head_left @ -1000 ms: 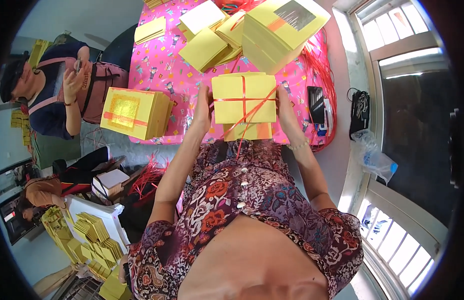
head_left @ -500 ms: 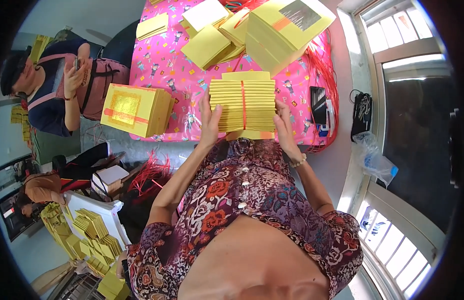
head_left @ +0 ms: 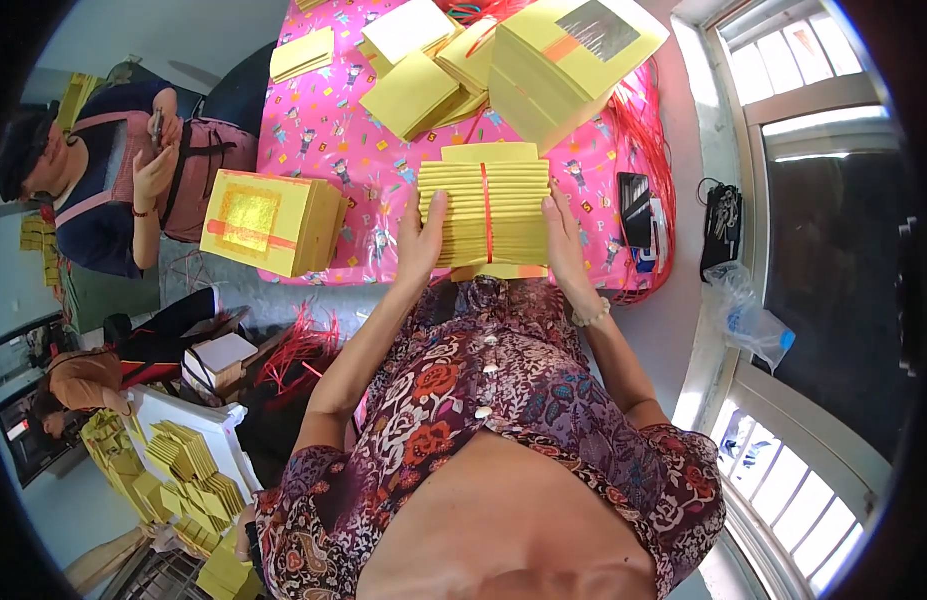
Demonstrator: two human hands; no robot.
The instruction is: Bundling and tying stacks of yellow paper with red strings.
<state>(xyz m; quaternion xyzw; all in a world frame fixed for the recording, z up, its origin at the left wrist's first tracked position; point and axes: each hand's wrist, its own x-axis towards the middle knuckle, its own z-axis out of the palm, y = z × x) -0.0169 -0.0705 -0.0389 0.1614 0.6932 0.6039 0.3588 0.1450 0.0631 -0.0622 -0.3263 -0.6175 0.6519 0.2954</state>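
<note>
A bundle of folded yellow paper packets [head_left: 453,211] stands at the near edge of the table, its many folded edges stacked in rows and an orange-red strap [head_left: 487,213] running down its middle. Along its left side lies my left hand [head_left: 419,238], thumb pointing up on the near face. My right hand [head_left: 565,242] presses against the right side with the fingers stretched along it. Together the two palms hold the bundle between them. Flat yellow pieces stick out above and below the rows. Most of my left fingers are hidden behind the bundle.
On the pink patterned tablecloth [head_left: 383,165], a strapped yellow stack [head_left: 273,222] stands left, with more yellow stacks [head_left: 411,92] and a large one [head_left: 543,85] beyond. Red strips [head_left: 655,130] and a phone [head_left: 634,210] lie right. A person [head_left: 108,185] sits at the left.
My hands have shifted slightly along the bundle's sides; the left thumb sits higher and the right fingers lie straighter against it. The bundle stays nearly in place.
</note>
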